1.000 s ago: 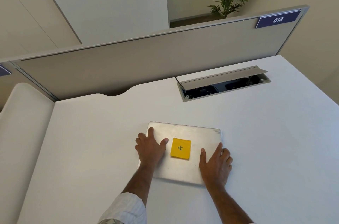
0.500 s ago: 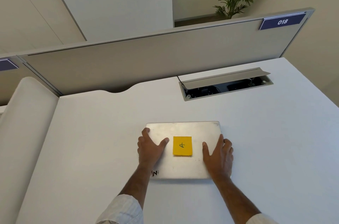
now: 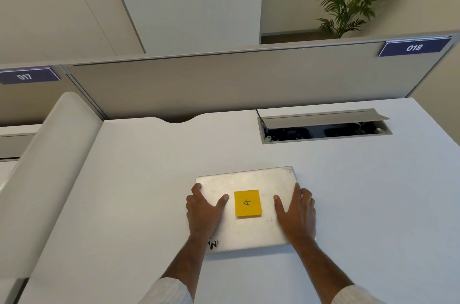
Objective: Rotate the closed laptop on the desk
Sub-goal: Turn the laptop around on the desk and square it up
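A closed silver laptop (image 3: 249, 180) lies flat on the white desk (image 3: 149, 191), its far edge tilted slightly up to the right. A yellow sticky note (image 3: 247, 203) with a handwritten mark sits at the lid's centre. My left hand (image 3: 202, 209) grips the laptop's left edge, fingers over the side and thumb on the lid. At the right edge my right hand (image 3: 297, 214) does the same, thumb pointing toward the note. A black sticker peeks out near my left wrist.
An open cable hatch (image 3: 323, 127) with a raised grey flap is set into the desk at the back right. A beige partition (image 3: 224, 79) with labels 017 and 018 closes the far edge. A rounded white divider (image 3: 49, 167) borders the left side.
The laptop has turned counter-clockwise: its right far corner was lower one second ago and now sits higher than the left. Both hands moved with it, still holding its sides.
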Motion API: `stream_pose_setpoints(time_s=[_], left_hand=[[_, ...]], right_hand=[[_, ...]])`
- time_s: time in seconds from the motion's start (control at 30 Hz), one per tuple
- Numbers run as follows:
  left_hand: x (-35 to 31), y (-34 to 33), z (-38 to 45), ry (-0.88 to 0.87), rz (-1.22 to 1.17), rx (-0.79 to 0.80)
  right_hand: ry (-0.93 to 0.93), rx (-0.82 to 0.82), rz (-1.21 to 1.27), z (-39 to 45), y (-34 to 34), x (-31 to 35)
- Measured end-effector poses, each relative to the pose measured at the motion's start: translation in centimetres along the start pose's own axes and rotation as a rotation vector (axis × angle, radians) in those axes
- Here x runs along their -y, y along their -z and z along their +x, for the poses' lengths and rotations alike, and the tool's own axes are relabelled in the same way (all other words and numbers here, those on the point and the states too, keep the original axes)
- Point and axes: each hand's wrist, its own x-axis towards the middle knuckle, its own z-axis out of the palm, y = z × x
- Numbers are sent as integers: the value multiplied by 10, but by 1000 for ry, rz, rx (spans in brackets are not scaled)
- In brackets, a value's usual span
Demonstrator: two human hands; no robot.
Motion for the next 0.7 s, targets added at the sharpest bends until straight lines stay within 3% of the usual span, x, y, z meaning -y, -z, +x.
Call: stream_pose_setpoints(time_s=[0.33,0.7], left_hand=[[-4,-13,-1,-74,264,-102],[-6,-22,-5,-46,366,-132]], right_hand=[[-1,11,-71,2,-14,5],[12,-1,-158,1,-23,6]])
